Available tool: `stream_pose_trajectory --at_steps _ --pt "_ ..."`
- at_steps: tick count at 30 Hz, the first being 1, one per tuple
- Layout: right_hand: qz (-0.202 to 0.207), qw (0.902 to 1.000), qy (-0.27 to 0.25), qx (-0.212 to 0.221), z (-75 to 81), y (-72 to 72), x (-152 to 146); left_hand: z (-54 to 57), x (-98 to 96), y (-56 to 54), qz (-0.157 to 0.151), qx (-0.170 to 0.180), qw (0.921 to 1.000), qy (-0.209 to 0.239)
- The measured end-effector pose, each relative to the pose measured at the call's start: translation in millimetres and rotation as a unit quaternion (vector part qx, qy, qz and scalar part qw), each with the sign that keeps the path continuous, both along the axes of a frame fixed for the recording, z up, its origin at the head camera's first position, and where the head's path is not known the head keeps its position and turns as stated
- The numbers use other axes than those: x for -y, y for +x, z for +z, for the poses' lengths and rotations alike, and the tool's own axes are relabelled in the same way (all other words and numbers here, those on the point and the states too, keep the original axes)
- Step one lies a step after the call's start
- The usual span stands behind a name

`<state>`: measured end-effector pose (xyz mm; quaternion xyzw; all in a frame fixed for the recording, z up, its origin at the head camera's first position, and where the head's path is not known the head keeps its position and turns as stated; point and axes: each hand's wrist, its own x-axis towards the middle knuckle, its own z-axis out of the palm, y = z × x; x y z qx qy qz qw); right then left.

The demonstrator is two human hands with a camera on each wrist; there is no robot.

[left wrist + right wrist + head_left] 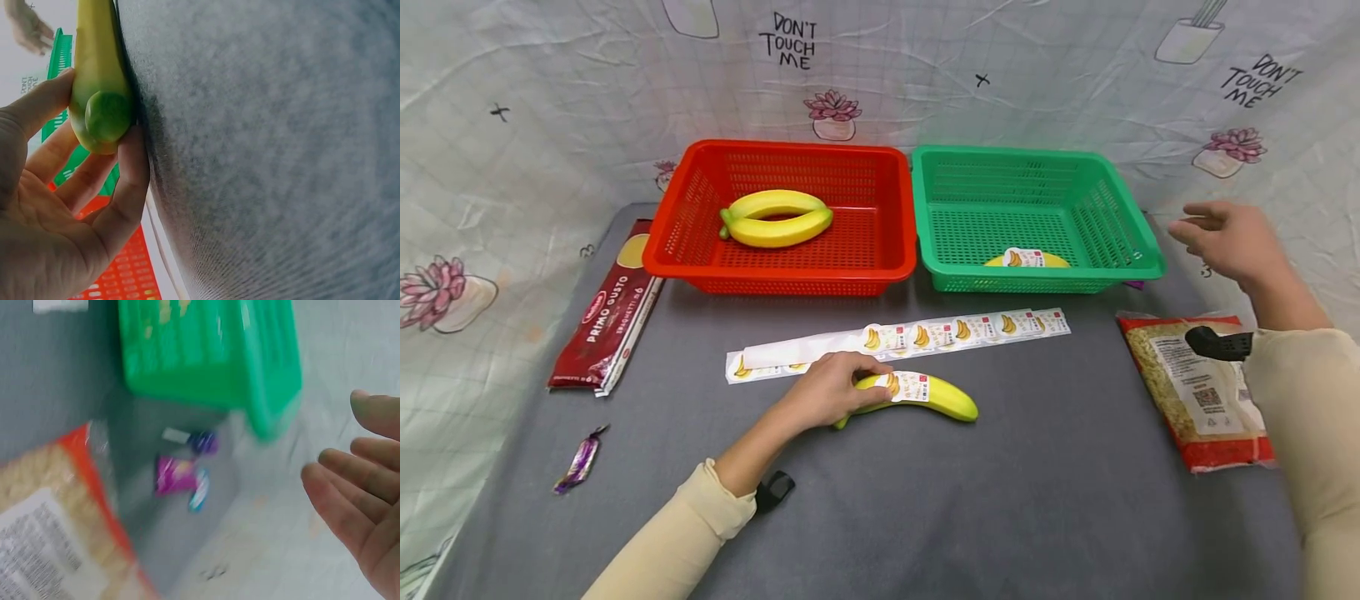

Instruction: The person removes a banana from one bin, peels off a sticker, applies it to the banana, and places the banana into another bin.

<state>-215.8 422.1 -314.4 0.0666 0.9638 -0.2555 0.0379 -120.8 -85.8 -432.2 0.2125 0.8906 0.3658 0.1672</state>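
My left hand (829, 390) grips the stem end of a yellow banana (951, 400) lying on the grey table. A white banana-picture sticker (913, 386) is on its upper side. The left wrist view shows the thumb on one side of the banana's green tip (107, 117) and fingers on the other. My right hand (1236, 237) is raised at the right, beyond the green basket, with nothing in it. Its fingers are apart and loosely bent in the right wrist view. Strips of banana stickers (958, 333) lie just behind the banana.
A red basket (790, 272) holds two bananas (778, 233). The green basket (1045, 273) beside it holds a stickered banana (1052, 261). A red spaghetti pack (610, 321) and purple-wrapped candy (580, 461) lie left, a red-edged bag (1195, 392) right. Small wrapped sweets (176, 475) lie by the green basket.
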Motion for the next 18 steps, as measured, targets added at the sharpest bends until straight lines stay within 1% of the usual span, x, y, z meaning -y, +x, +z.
stream_pose_trajectory --at_steps 2,4,6,7,8,10,13,18 --pt "-0.020 0.9981 -0.045 0.038 -6.6 1.4 -14.6 0.2 0.1 -0.2 0.001 0.001 1.0000 0.000" --pt "-0.037 0.9920 -0.106 0.059 -15.1 4.0 -21.9 0.5 -0.5 -0.5 0.000 0.001 1.0000 -0.001" --pt "-0.047 0.9834 -0.159 0.074 -22.2 5.7 -22.6 0.9 -1.0 -0.8 -0.001 0.001 1.0000 0.000" --pt "-0.050 0.9790 -0.184 0.072 -25.6 6.1 -21.3 1.1 -1.1 -0.8 -0.002 0.001 1.0000 0.000" --pt "-0.052 0.9766 -0.198 0.066 -28.6 6.2 -19.7 1.1 -1.4 -1.0 -0.002 0.000 1.0000 0.000" --pt "-0.057 0.9750 -0.207 0.056 -33.0 5.8 -16.4 0.8 -1.4 -1.1 -0.002 0.000 1.0000 -0.001" --pt "-0.064 0.9773 -0.198 0.040 -36.3 5.9 -12.3 0.4 -1.1 -0.9 -0.002 -0.001 1.0000 -0.001" --pt "-0.068 0.9777 -0.196 0.036 -37.7 8.0 -12.0 1.2 -1.6 0.0 -0.001 -0.003 1.0000 -0.002"
